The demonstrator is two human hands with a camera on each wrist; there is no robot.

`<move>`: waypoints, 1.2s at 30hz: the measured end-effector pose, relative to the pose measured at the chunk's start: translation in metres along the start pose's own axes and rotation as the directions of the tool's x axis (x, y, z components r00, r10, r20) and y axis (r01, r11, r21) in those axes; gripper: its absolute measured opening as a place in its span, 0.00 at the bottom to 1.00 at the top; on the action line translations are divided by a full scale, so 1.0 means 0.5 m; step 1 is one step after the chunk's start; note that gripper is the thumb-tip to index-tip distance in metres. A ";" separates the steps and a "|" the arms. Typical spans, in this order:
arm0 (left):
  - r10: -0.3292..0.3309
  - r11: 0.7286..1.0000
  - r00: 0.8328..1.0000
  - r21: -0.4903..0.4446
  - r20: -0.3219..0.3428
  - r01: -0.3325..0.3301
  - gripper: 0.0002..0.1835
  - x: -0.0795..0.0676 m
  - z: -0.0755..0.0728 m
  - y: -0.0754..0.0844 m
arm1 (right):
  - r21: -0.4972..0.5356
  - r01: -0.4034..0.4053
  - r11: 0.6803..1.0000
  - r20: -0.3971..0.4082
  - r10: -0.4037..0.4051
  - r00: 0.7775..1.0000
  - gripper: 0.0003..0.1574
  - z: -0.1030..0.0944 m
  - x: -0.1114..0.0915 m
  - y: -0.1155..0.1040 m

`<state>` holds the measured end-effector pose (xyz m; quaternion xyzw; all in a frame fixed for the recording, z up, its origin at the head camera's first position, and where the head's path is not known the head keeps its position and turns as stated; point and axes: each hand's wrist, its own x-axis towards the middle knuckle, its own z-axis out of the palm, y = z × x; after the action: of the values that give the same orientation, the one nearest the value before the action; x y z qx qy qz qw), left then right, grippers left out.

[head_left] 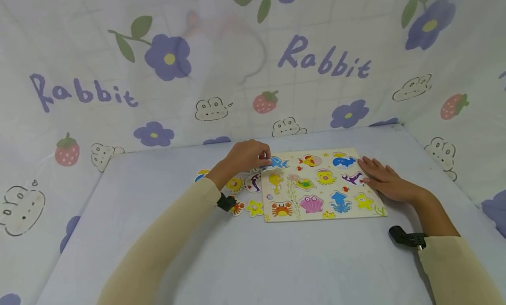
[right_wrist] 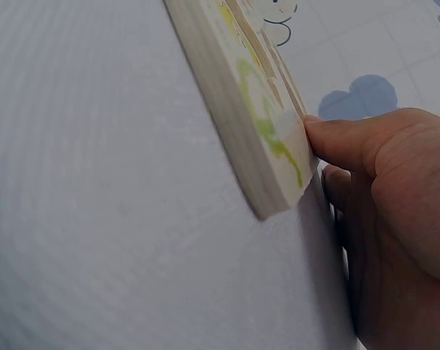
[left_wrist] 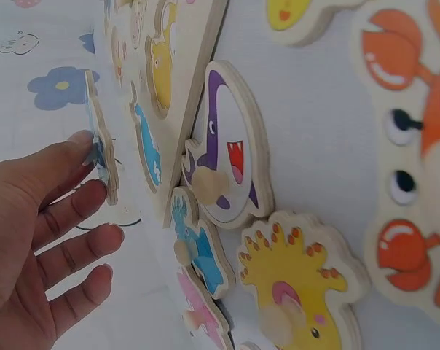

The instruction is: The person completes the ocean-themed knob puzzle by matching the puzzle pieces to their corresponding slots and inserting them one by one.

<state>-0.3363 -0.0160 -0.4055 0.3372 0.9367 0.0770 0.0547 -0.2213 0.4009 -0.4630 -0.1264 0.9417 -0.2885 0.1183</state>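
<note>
My left hand point(head_left: 247, 156) pinches a wooden puzzle piece point(left_wrist: 100, 138) between thumb and index finger, above the upper left corner of the puzzle board point(head_left: 304, 218). In the left wrist view this piece appears nearly edge-on, with blue on its face, and the other fingers are loosely bent. The board carries pictures of sea animals, among them a crab point(head_left: 281, 209) and a pink shell point(head_left: 311, 204). On the board's right side, my right hand point(head_left: 389, 182) rests with fingers extended, its thumb point(right_wrist: 344, 142) touching the edge.
Left of the board lie several knobbed puzzle pieces, including a purple shark point(left_wrist: 238, 138), a yellow piece point(left_wrist: 296, 284), a crab point(left_wrist: 402, 95) and a yellow star point(head_left: 254, 208). My left forearm partly covers this group. A patterned curtain point(head_left: 237, 55) hangs behind the pale table point(head_left: 276, 265).
</note>
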 end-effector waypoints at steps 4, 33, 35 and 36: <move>-0.013 1.000 1.000 -0.001 -0.015 0.013 0.11 0.015 0.002 0.002 | 0.004 -0.002 1.000 0.002 0.002 1.000 0.43 0.000 0.000 -0.002; -0.030 0.999 0.999 -0.036 -0.024 0.029 0.09 0.071 0.039 0.003 | 0.015 -0.001 1.000 0.001 0.001 1.000 0.43 -0.001 -0.001 0.000; -0.028 0.999 0.999 -0.033 -0.029 0.027 0.09 0.070 0.039 0.006 | 0.012 -0.001 1.000 -0.001 0.001 1.000 0.43 -0.002 -0.001 -0.001; -0.027 0.999 0.999 -0.031 -0.030 0.026 0.09 0.071 0.039 0.007 | 0.011 -0.001 1.000 -0.002 0.001 1.000 0.43 -0.003 -0.002 -0.001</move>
<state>-0.3582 0.0114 -0.4257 0.3228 0.9405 0.0956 0.0466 -0.2209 0.4014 -0.4612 -0.1248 0.9403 -0.2937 0.1181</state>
